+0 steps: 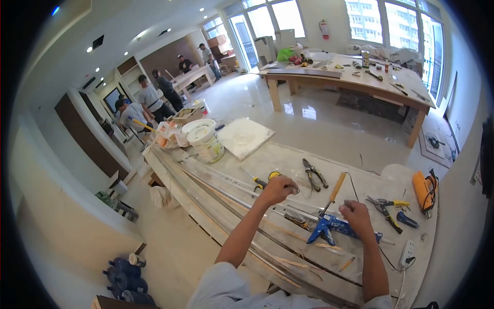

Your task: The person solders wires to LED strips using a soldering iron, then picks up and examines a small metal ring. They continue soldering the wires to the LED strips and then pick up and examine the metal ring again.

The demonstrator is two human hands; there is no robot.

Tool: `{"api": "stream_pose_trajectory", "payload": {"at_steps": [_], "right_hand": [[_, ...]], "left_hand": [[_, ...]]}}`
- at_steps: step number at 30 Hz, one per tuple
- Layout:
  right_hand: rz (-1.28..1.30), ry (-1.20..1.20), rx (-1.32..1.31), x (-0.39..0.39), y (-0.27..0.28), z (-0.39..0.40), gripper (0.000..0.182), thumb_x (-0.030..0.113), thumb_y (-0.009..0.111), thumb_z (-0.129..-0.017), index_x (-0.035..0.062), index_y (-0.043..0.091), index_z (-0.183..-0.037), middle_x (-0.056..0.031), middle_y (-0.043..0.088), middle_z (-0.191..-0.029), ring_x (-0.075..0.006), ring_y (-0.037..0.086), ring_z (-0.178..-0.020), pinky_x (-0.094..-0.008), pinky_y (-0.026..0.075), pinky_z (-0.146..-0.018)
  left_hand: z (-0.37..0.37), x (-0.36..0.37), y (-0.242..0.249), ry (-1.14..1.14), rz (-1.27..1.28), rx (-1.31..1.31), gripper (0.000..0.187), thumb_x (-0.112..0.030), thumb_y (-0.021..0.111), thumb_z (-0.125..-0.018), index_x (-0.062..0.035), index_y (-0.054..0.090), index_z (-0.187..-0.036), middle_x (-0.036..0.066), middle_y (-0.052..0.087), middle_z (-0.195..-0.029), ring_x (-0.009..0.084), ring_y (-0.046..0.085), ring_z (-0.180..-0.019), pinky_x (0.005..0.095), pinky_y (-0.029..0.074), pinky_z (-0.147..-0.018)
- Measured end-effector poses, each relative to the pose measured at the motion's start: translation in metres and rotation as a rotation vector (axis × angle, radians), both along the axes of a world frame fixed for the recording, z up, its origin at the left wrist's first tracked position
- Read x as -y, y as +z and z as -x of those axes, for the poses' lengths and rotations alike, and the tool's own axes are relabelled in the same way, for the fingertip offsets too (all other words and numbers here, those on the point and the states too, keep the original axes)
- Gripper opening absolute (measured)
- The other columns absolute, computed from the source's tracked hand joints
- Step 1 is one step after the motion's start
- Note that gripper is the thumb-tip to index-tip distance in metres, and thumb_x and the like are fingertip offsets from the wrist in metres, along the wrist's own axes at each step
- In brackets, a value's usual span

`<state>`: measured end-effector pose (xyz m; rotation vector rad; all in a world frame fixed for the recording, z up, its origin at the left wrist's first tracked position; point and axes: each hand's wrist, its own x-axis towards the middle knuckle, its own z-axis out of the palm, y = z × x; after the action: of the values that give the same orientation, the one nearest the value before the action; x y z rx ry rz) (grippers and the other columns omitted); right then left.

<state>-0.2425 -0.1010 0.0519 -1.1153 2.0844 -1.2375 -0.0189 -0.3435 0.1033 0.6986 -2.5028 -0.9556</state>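
Observation:
My left hand (pixel 279 190) is over the workbench with thumb and fingers drawn together. What it pinches, if anything, is too small to make out. Curled fingers also close my right hand (pixel 357 218), above a blue caulking gun (pixel 326 230); their contents are hidden. Between the hands stands a yellow-handled soldering iron (pixel 337 187), tilted, its dark cord trailing right. Pliers (pixel 314 174) lie beyond my left hand, beside a yellow-black tape measure (pixel 274 175). Right of my right hand are yellow-black snips (pixel 387 210) and a dark blue small tool (pixel 407 220).
Long metal strips (pixel 221 188) run along the bench's left side. An orange power tool (pixel 423 191) and a white power strip (pixel 408 252) lie right. Beyond are a white bucket (pixel 206 144), a white board (pixel 246 136) and a tool-covered table (pixel 355 77). Several people work at the far left.

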Motion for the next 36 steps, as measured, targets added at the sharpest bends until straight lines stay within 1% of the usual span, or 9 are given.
{"api": "stream_pose_trajectory", "payload": {"at_steps": [3,7,14,21,22,23,29,32,36], "right_hand": [[0.016,-0.090,-0.130,0.047,-0.034,0.006,0.053,0.027,0.075,-0.080,-0.0115,0.062,-0.113,-0.0181,0.068,-0.093,-0.0206,0.066,-0.079,-0.0314,0.052,-0.071],[0.200,-0.228,0.219,0.080,-0.016,-0.003,0.055,0.032,0.074,-0.082,-0.0124,0.060,-0.112,-0.0081,0.061,-0.084,-0.0127,0.055,-0.071,-0.0303,0.045,-0.063],[0.304,-0.179,0.269,0.110,-0.025,0.012,0.037,0.030,0.073,-0.084,-0.0033,0.064,-0.098,-0.0033,0.058,-0.078,-0.0101,0.052,-0.064,-0.0260,0.040,-0.054],[0.026,-0.002,-0.107,0.095,-0.003,0.022,0.058,0.052,0.066,-0.083,-0.0040,0.068,-0.097,-0.0195,0.067,-0.086,-0.0286,0.063,-0.079,-0.0408,0.048,-0.074],[-0.043,0.002,-0.142,0.094,-0.001,0.024,0.052,0.050,0.069,-0.085,-0.0002,0.068,-0.097,-0.0067,0.063,-0.077,-0.0135,0.056,-0.071,-0.0311,0.046,-0.061],[0.014,0.005,-0.106,0.093,-0.010,0.027,0.054,0.051,0.070,-0.084,-0.0011,0.068,-0.097,-0.0071,0.065,-0.079,-0.0135,0.057,-0.070,-0.0304,0.048,-0.063],[0.096,-0.029,-0.045,0.096,0.007,0.005,0.057,0.052,0.070,-0.083,-0.0034,0.069,-0.096,-0.0099,0.067,-0.078,-0.0156,0.063,-0.071,-0.0297,0.053,-0.066],[0.016,-0.024,-0.395,0.106,0.019,-0.006,0.057,0.053,0.067,-0.085,-0.0016,0.069,-0.098,-0.0115,0.068,-0.078,-0.0171,0.065,-0.069,-0.0302,0.053,-0.065],[-0.044,-0.026,-0.240,0.111,0.017,-0.016,0.056,0.053,0.064,-0.086,-0.0015,0.065,-0.101,-0.0161,0.068,-0.079,-0.0295,0.067,-0.067,-0.0403,0.054,-0.070]], "left_hand": [[-0.056,-0.055,0.034,-0.017,0.103,-0.162,0.009,-0.008,0.070,-0.081,-0.0070,0.072,-0.090,0.007,0.069,-0.084,0.0221,0.063,-0.079,0.0331,0.049,-0.071],[-0.130,-0.121,0.033,-0.004,-0.024,-0.247,0.011,-0.008,0.071,-0.082,-0.0072,0.072,-0.093,0.004,0.067,-0.082,0.0170,0.063,-0.078,0.0292,0.049,-0.070],[-0.199,-0.212,-0.022,0.252,-0.598,-0.284,0.009,-0.003,0.070,-0.086,-0.0013,0.072,-0.095,0.003,0.069,-0.084,0.0104,0.063,-0.079,0.0248,0.050,-0.068],[-0.200,-0.252,-0.053,0.456,-0.823,-0.137,0.009,-0.005,0.069,-0.087,0.0000,0.072,-0.094,0.002,0.067,-0.081,0.0081,0.060,-0.072,0.0234,0.049,-0.066],[-0.198,-0.257,-0.058,0.490,-0.847,-0.141,0.009,-0.005,0.069,-0.087,-0.0002,0.072,-0.093,0.002,0.067,-0.081,0.0073,0.058,-0.070,0.0227,0.047,-0.065],[-0.197,-0.262,-0.061,0.475,-0.882,-0.126,0.008,-0.005,0.069,-0.087,0.0001,0.072,-0.093,0.001,0.066,-0.081,0.0069,0.057,-0.069,0.0221,0.046,-0.064],[-0.179,-0.277,-0.076,0.425,-0.937,-0.160,0.009,-0.006,0.069,-0.088,0.0013,0.071,-0.093,0.001,0.065,-0.081,0.0054,0.053,-0.069,0.0215,0.043,-0.062],[-0.168,-0.280,-0.076,0.441,-0.946,-0.144,0.009,-0.006,0.070,-0.088,0.0016,0.071,-0.093,0.000,0.065,-0.081,0.0049,0.053,-0.070,0.0214,0.044,-0.063],[-0.157,-0.276,-0.071,0.451,-0.936,-0.128,0.009,-0.006,0.070,-0.087,0.0014,0.071,-0.092,0.001,0.065,-0.082,0.0051,0.055,-0.072,0.0212,0.044,-0.065]]}}
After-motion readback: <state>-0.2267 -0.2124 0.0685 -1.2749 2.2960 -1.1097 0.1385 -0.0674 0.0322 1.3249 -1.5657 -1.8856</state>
